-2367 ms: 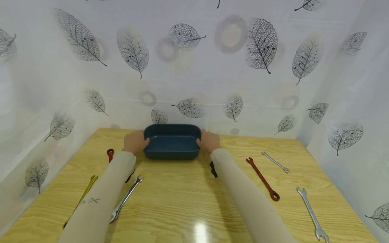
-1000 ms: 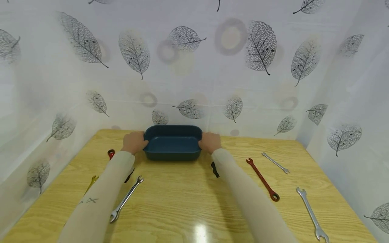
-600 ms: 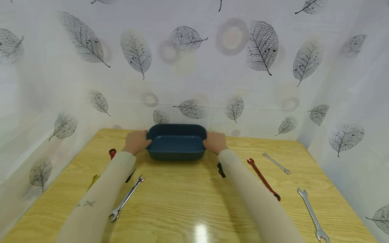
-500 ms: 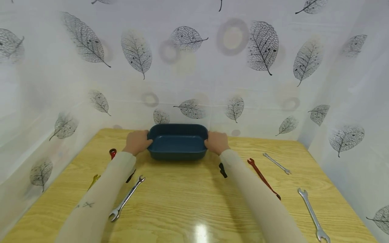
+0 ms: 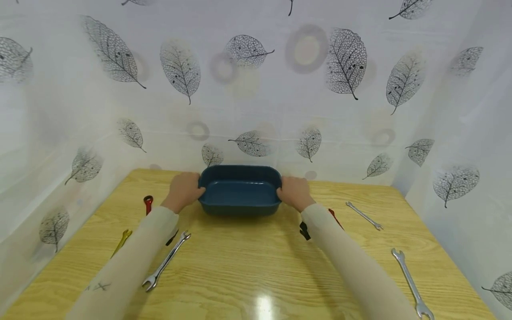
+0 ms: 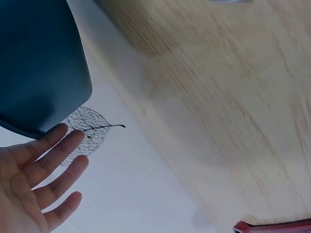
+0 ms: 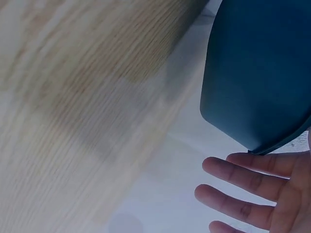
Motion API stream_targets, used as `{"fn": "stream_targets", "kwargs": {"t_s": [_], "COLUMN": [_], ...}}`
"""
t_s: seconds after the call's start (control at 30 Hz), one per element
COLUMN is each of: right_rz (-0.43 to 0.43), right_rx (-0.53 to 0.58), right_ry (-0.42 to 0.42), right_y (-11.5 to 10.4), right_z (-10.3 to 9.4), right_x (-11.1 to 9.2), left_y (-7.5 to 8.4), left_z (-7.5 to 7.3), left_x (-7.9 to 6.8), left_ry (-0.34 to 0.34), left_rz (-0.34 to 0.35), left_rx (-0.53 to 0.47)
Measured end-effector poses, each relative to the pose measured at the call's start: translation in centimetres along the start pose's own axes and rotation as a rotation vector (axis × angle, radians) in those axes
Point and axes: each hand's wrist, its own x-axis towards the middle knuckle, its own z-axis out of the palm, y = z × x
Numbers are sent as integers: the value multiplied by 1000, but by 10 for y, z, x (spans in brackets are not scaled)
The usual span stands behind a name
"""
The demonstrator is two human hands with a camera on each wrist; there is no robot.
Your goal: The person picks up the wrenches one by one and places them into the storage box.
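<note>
A dark blue, rounded rectangular bin (image 5: 240, 210) is held between both hands at the back of the table, its open top facing up. My left hand (image 5: 185, 192) grips its left end, thumb over the rim. At the opposite end, my right hand (image 5: 295, 193) holds on the same way. The left wrist view has the bin's outer wall (image 6: 43, 63) above the spread fingers (image 6: 56, 158), whose tips are at the rim. Similarly, the right wrist view shows the wall (image 7: 257, 73) with fingers (image 7: 238, 204) extended under the rim. Nothing lies inside the bin.
On the left lie a red wrench (image 5: 148, 202), a yellow wrench (image 5: 122, 240) and a silver wrench (image 5: 166, 262). To the right are a red wrench (image 5: 336, 218) partly behind my sleeve, a small silver wrench (image 5: 364, 215) and a larger one (image 5: 412, 284). A leaf-printed curtain (image 5: 256, 98) backs the table.
Both hands have carried the bin to the right and slightly toward me. My right sleeve now covers most of the right-hand red wrench. The wrenches lie where they were.
</note>
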Motion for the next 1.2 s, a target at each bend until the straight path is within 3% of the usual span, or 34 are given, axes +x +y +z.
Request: {"fn": "stream_targets", "kwargs": {"t_s": [0.6, 0.93, 1.2], "right_rz": [-93, -74, -64], "right_rx": [-10, -25, -52], "right_ry": [149, 160, 134], "right_y": [12, 22, 24], "right_z": [-17, -19, -22], "right_x": [-53, -77, -97], "left_y": [32, 52, 63], "left_z": [-15, -23, -24], "left_x": [-35, -57, -67], "left_ry": [55, 100, 68], "left_rz": [61, 110, 102], "left_rx": [12, 8, 15]}}
